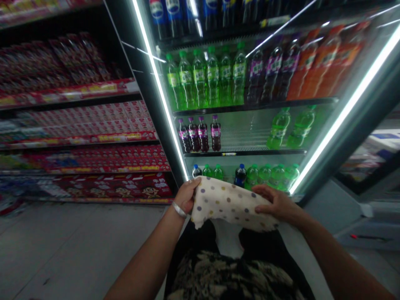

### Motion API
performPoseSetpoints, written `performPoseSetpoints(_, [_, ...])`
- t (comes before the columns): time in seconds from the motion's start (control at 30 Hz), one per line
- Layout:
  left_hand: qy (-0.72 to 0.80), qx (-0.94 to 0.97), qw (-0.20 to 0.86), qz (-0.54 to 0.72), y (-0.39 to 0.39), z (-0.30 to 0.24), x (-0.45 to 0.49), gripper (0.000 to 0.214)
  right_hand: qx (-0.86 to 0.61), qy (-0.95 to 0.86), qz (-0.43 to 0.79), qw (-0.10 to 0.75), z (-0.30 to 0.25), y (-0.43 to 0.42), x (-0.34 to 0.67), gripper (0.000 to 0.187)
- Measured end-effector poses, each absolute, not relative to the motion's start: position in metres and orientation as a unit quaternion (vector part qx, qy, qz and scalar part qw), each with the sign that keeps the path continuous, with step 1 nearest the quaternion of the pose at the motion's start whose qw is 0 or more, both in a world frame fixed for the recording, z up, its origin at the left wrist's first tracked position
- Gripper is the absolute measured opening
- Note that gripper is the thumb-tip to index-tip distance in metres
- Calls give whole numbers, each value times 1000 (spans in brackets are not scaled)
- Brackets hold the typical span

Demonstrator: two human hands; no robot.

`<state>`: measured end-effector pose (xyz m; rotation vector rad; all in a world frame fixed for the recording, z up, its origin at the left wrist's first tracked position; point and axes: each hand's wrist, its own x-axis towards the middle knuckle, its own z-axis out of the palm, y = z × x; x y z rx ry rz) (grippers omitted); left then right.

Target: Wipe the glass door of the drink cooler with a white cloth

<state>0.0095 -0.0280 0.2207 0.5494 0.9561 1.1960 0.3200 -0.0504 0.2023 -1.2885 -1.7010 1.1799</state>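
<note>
A cream cloth with coloured dots (228, 202) is stretched between both my hands at waist height, in front of an open drinks fridge (243, 125). My left hand (186, 195), with a silver bangle on the wrist, grips the cloth's left edge. My right hand (275, 204) lies on the cloth's right part with fingers curled over it. The fridge shelves hold several green bottles (206, 79), purple bottles (200, 134) and orange bottles (318, 66).
The fridge's glass door (353, 121) stands open to the right, its lit edge slanting down toward my right hand. Store shelves with red packaged goods (84, 158) fill the left. Grey tiled floor (62, 250) lies below them.
</note>
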Motion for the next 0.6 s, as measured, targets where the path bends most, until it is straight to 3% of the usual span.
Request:
performPoseSetpoints(0.07, [446,227,682,533,-27,224,8,7,-501,-687,415,323,200,-51,321,58])
performPoseSetpoints(0.2, [454,220,680,532,-27,229,7,11,-535,-704,347,313,197,-50,321,38])
performPoseSetpoints(0.6, [471,173,688,525,-32,234,17,14,-554,-722,220,351,186,-41,326,34])
